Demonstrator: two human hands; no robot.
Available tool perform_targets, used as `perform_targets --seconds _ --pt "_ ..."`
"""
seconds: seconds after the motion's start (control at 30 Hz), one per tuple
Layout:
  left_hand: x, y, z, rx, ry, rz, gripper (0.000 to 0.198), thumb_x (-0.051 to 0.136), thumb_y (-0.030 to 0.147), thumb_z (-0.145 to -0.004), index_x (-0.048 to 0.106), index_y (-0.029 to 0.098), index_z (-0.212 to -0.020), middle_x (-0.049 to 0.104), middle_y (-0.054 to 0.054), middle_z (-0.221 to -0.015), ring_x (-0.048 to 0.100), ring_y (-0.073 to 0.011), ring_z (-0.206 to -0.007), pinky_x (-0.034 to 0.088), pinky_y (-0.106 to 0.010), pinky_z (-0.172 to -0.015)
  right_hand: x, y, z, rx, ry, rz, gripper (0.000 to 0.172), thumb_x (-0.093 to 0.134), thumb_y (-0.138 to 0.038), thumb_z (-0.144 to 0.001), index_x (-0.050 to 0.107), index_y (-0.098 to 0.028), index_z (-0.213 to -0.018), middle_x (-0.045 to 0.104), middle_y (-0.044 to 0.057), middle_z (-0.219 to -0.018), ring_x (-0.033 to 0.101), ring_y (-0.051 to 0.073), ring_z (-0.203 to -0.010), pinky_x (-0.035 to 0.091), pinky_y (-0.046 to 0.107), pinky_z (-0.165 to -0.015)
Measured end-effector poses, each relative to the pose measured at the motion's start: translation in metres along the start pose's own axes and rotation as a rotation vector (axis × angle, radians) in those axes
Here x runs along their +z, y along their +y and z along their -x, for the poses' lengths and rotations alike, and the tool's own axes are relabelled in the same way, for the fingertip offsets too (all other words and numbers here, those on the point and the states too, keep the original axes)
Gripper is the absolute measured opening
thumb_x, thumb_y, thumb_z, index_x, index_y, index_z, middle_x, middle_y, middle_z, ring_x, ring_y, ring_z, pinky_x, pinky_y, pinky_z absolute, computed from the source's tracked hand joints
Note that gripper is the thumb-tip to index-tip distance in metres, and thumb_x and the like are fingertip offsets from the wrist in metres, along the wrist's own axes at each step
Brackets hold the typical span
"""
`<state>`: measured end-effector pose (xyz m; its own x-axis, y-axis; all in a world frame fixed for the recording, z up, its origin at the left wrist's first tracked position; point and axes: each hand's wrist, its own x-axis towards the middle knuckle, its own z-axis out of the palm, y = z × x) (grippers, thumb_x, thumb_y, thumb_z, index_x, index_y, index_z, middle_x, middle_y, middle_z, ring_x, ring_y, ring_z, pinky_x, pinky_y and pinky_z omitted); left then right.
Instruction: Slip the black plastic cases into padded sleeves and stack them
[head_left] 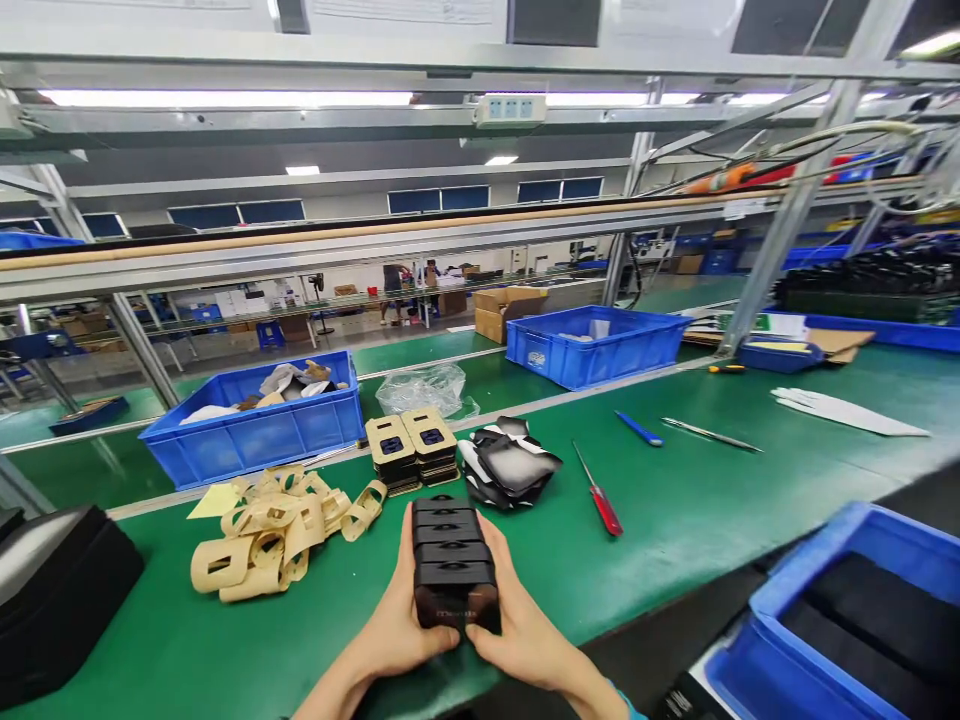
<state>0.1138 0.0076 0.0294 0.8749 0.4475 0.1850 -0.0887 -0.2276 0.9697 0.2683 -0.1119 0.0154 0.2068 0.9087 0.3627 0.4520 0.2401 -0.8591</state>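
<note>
My left hand and my right hand are both wrapped round a row of several small black boxes lying on the green table near its front edge. The left fingers press one side and the right fingers press the other. Just beyond the row stand two stacks of black boxes with tan card tops. To the right lies a pile of black and white glossy inserts. A heap of tan card sleeves sits to the left.
A red-handled screwdriver, a blue-handled tool and a thin metal tool lie to the right. Blue bins stand at back left, back centre and front right. A black foam tray sits far left.
</note>
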Motion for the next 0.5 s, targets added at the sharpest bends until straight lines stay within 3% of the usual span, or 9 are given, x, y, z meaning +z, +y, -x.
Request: perform_targets --seconds 0.07,0.17,0.27,0.37,0.5 --pt "0.0 -0.003 0.001 -0.007 -0.027 0.127 0.131 0.077 0.028 -0.068 -0.024 0.025 -0.15 0.028 -0.023 -0.158 0.043 -0.0343 -0.138 0.043 -0.051 -0.107 0.003 0.001 -0.001 -0.001 -0.029 -0.008 0.115 0.056 -0.005 -0.064 -0.013 -0.018 -0.156 -0.001 0.016 -0.162 -0.002 0.028 -0.151 0.005 0.051 -0.12" --pt "0.006 0.003 0.006 -0.076 0.077 0.16 0.137 0.085 0.042 -0.061 -0.015 0.027 -0.152 0.034 -0.019 -0.157 0.048 -0.0376 -0.133 0.041 -0.053 -0.109 -0.003 0.0 0.001 0.005 -0.074 -0.003 0.123 0.067 -0.014 -0.066 -0.017 -0.016 -0.155 0.0 0.017 -0.163 0.003 0.031 -0.151 0.008 0.05 -0.12" --pt "0.016 0.012 0.011 -0.128 0.176 0.067 0.137 0.086 0.059 -0.052 -0.001 0.033 -0.155 0.055 -0.008 -0.144 0.054 -0.0398 -0.127 0.05 -0.051 -0.1 -0.016 -0.007 0.013 0.043 -0.062 0.013 0.144 0.087 -0.032 -0.051 -0.009 -0.017 -0.157 0.002 0.018 -0.164 0.005 0.037 -0.149 0.008 0.052 -0.119" --pt "0.035 0.018 0.013 -0.072 0.128 -0.088 0.127 0.078 0.074 -0.05 0.017 0.035 -0.154 0.053 -0.005 -0.146 0.053 -0.0432 -0.127 0.05 -0.054 -0.102 -0.03 -0.026 0.037 0.069 0.039 -0.195 0.152 0.094 -0.041 -0.041 -0.003 -0.021 -0.157 0.011 0.016 -0.163 0.016 0.036 -0.148 0.011 0.05 -0.119" --pt "0.074 0.02 0.013 -0.03 -0.109 -0.093 0.115 0.062 0.084 -0.061 0.018 0.034 -0.155 0.036 -0.007 -0.158 0.046 -0.0447 -0.134 0.045 -0.058 -0.105 -0.056 -0.066 0.088 0.154 0.356 -0.545 0.131 0.092 -0.046 -0.044 0.024 -0.023 -0.153 0.045 0.014 -0.149 0.043 0.033 -0.135 0.029 0.048 -0.114"
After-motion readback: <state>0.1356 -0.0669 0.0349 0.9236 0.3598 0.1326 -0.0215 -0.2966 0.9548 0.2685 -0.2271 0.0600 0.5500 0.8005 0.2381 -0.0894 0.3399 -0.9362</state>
